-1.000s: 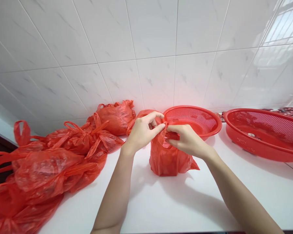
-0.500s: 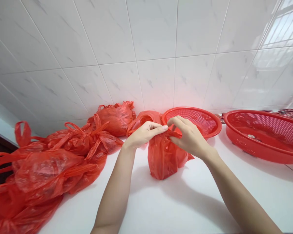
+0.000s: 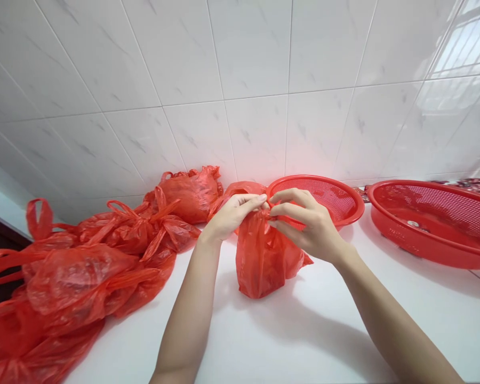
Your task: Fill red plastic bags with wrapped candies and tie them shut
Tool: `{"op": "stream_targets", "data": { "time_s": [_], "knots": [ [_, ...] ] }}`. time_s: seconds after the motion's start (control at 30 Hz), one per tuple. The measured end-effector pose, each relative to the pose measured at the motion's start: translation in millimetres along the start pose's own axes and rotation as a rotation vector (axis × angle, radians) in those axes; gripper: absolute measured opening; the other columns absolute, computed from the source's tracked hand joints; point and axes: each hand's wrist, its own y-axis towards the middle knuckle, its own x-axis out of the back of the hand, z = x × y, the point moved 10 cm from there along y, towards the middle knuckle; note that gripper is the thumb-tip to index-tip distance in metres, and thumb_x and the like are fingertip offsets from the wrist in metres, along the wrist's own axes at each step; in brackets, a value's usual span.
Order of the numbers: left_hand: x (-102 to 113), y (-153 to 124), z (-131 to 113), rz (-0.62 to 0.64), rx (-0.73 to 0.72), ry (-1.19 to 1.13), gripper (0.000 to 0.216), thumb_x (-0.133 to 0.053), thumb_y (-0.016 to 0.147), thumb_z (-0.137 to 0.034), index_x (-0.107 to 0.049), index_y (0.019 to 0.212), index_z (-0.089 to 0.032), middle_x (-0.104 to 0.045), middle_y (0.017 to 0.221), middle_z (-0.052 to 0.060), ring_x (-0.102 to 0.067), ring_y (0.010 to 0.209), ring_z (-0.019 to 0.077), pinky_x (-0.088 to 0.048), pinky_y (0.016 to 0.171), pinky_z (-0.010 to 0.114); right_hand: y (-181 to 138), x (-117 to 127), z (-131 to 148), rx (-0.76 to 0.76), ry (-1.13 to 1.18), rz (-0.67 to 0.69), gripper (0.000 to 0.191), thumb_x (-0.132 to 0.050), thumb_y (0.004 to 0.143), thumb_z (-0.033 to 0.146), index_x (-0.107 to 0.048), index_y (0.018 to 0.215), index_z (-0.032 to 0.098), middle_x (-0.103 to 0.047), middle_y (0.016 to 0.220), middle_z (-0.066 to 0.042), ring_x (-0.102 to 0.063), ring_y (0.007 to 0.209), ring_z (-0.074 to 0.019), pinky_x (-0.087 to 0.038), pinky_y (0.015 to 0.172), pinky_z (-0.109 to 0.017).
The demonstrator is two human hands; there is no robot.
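Left grip point(image 3: 232, 214) pinches red bag point(image 3: 258, 261); colander point(image 3: 338, 198) stands just behind.

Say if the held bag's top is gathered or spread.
Gathered: the bag narrows to a bunch between left hand and right hand; cannot tell if knotted.

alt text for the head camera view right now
A person's left hand pinches the gathered top of a red plastic bag at a white table, right hand beside it. More red plastic bags lie heaped to the left; two red colanders stand behind and to the right.
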Motion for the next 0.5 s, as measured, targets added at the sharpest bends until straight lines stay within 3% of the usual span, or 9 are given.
{"op": "stream_targets", "data": {
  "time_s": [0.17,0.3,0.5],
  "knots": [
    [14.5,6.0,9.6,-0.071,-0.006,0.225,0.035,-0.075,0.077,-0.053,-0.07,0.079,-0.018,-0.061,0.065,0.0,-0.053,0.058,0.013,-0.038,0.052,0.024,-4.4,-5.5,-5.9,-0.043,0.081,0.284,0.012,-0.06,0.093,0.015,-0.066,0.087,0.022,-0.067,0.094,-0.004,-0.062,0.082,-0.0182,-0.047,0.077,-0.034],
    [20.3,14.4,36.4,-0.032,0.115,0.254,0.035,-0.085,0.066,-0.045,-0.067,0.076,-0.017,-0.049,0.057,-0.005,-0.043,0.052,0.009,-0.03,0.05,0.022,-16.9,-9.8,-5.1,-0.088,0.069,0.544,0.017,-0.06,0.091,0.013,-0.065,0.077,0.021,-0.064,0.084,-0.003,-0.057,0.071,-0.016,-0.041,0.062,-0.03],
    [36.4,24.5,71.8,-0.055,0.218,0.253,0.035,-0.085,0.062,-0.037,-0.058,0.07,-0.017,-0.047,0.055,-0.006,-0.038,0.049,0.007,-0.025,0.048,0.021,-37.5,-8.8,1.4,-0.16,0.082,0.778,0.026,-0.06,0.081,0.003,-0.056,0.064,0.021,-0.062,0.068,0.0,-0.054,0.061,-0.0145,-0.033,0.053,-0.028]
  ]
}}
